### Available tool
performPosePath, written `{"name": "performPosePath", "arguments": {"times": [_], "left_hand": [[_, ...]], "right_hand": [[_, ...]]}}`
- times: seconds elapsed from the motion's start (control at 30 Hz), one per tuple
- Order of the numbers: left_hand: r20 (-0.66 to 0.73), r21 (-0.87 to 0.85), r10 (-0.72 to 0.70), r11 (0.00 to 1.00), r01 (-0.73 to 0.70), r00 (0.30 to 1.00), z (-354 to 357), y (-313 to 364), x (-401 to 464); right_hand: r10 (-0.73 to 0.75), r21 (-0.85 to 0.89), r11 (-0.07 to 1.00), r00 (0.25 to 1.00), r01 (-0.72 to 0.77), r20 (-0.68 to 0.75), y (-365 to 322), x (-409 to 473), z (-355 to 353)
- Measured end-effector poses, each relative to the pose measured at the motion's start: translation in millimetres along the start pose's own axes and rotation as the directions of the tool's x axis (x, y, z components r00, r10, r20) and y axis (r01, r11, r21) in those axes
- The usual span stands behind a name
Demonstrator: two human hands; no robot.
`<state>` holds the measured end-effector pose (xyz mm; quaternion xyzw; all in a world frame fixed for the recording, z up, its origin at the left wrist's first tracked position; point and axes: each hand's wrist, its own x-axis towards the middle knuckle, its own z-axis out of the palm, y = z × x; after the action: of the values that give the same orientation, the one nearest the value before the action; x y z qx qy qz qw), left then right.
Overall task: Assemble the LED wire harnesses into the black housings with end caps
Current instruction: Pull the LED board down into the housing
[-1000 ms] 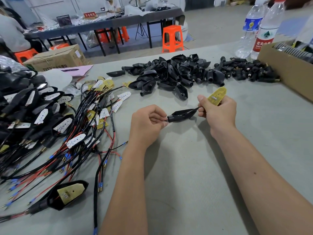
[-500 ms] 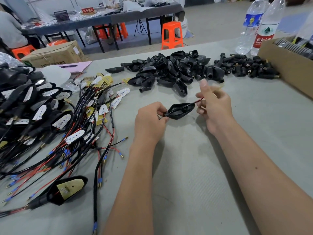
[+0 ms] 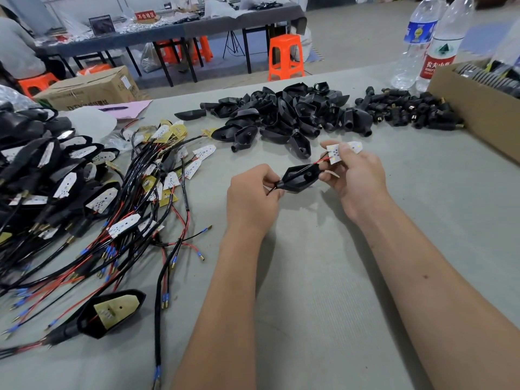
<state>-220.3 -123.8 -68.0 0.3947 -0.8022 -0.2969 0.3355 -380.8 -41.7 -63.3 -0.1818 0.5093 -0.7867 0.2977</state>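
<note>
Black plastic and a tan board make up the nearest piece, a finished housing (image 3: 108,315) lying well to the left of and nearer than the left hand (image 3: 251,198), its wires trailing off leftward; it looks like one completed unit. Beyond it, still left of the hands, loose wire harnesses (image 3: 157,209) with white LED boards sprawl over the grey table (image 3: 323,291), and at the far left lies a heap of housings with boards in them (image 3: 42,170), so I judge a good share of the work done, with many harnesses left to fit. Between the hands, held just above the table, is the current housing (image 3: 302,175): the left hand pinches its narrow neck, where red and black wires come out toward the palm, while the right hand (image 3: 356,178) is curled round the wide end and pinches the LED board (image 3: 342,152) between thumb and fingers above it. That board is outside the shell, joined to it by a short red and black lead, so this unit seems midway: wires threaded through, board not yet seated, no cap seen on it. Farther off, beyond both hands, lies a pile of empty housings (image 3: 281,114), and beyond the right hand a smaller pile of end caps (image 3: 408,111), beside a cardboard box (image 3: 478,108) and two water bottles (image 3: 427,43).
</note>
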Motion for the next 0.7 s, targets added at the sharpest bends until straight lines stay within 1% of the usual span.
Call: {"name": "performPosePath", "arguments": {"times": [0.07,0.13,0.2,0.33,0.43,0.6,0.7], "left_hand": [[-0.02,0.009,0.004,1.0,-0.004,1.0,3,4,-1],[-0.041,0.023,0.01,1.0,-0.009,0.999,6,7,-1],[-0.053,0.021,0.016,1.0,-0.015,0.998,9,10,-2],[-0.06,-0.035,0.026,0.999,-0.029,0.998,12,11,-2],[-0.063,-0.1,-0.003,0.995,-0.003,0.998,11,9,-1],[-0.121,-0.037,-0.066,0.997,0.062,0.991,9,2,0],[-0.125,-0.029,-0.082,0.996,0.079,0.989,7,1,-1]], "right_hand": [[-0.042,-0.128,0.991,0.999,0.042,0.0,1,-1,1],[-0.103,-0.264,0.959,0.995,0.102,0.012,1,-3,1],[-0.148,-0.338,0.929,0.988,0.154,0.043,3,-6,1],[-0.164,-0.395,0.902,0.984,0.177,0.069,4,-6,2],[-0.147,-0.44,0.884,0.987,0.161,0.065,8,-4,1],[-0.103,-0.46,0.88,0.993,0.116,0.054,12,1,-1],[-0.085,-0.467,0.878,0.994,0.105,0.064,12,3,-3]]}}
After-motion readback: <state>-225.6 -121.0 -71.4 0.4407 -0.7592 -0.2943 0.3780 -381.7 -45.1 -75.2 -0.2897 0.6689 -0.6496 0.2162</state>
